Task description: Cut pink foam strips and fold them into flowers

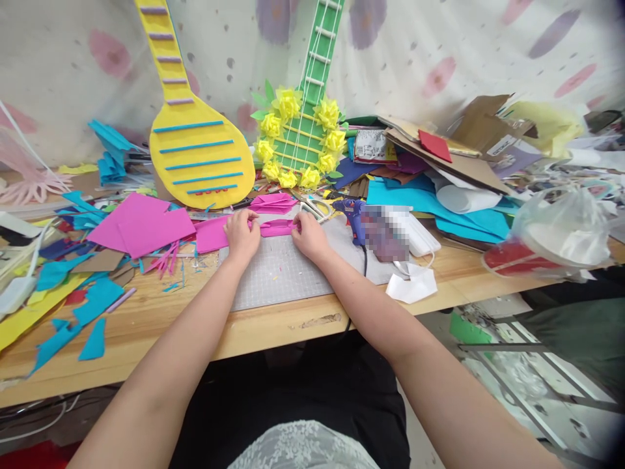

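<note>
A narrow folded strip of magenta paper (277, 228) lies across the far part of the grey gridded cutting mat (278, 280). My left hand (243, 236) grips its left end, fingers bent down. At the other end, the curled fingers of my right hand (310, 236) pinch the strip. A wider magenta piece (209, 238) sticks out left of my left hand; whether it joins the strip is hidden. Just beyond lies another folded magenta piece (273, 203). Scissors (317, 209) rest behind my right hand, and a blue glue gun (355, 220) lies to its right.
A yellow paper guitar (202, 153) and a green one (305, 140) with yellow flowers lean at the back. Magenta sheets (141, 225) and blue scraps (100, 299) cover the left. Cardboard (449, 159) is piled right, near a bagged red-and-white tub (532, 244).
</note>
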Available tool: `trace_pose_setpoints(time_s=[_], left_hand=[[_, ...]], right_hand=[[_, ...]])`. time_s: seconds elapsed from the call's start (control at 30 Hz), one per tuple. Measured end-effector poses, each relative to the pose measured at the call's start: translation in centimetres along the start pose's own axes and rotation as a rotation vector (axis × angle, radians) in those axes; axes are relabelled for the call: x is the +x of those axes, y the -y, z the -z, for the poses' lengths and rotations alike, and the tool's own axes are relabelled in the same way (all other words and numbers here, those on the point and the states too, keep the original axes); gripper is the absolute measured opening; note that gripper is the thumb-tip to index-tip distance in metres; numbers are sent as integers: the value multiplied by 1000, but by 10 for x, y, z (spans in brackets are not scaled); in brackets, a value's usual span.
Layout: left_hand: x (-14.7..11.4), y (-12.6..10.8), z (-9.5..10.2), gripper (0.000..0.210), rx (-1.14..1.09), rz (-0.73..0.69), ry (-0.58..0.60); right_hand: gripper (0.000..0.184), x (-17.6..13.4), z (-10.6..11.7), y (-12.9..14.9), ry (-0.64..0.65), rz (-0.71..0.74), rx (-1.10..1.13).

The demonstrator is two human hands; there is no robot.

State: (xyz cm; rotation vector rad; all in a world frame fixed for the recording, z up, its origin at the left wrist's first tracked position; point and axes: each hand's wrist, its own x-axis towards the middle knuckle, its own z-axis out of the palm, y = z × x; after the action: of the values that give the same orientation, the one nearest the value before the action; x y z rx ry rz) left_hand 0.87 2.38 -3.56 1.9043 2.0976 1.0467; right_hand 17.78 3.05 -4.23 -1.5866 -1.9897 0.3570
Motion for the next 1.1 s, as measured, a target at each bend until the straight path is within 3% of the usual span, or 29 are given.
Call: trace_pose_setpoints(time_s=[0.17,0.33,0.43,0.57,0.83,1.0,1.1], left_hand=[[22,1,-1,20,104,-25,144],[41,-13,3,17,220,-56,393],[45,-19,5,11,276,-92,469],[45,-20,5,14,301,-117,510],[52,-13,1,9,237,-80,587],[42,-6,-1,12,210,-244,440],[34,-5,0,13,177,-272,441]], right_hand=[[22,5,-2,-4,-136,82,28],[20,10,-5,-7,-74,66,10],[23,11,-5,-7,-9,76,-44],[24,11,-4,-6,41,72,-112],[23,10,-5,-7,9,95,-76],[34,11,-10,-10,5,162,-43],[33,11,-11,-9,25,160,-40]])
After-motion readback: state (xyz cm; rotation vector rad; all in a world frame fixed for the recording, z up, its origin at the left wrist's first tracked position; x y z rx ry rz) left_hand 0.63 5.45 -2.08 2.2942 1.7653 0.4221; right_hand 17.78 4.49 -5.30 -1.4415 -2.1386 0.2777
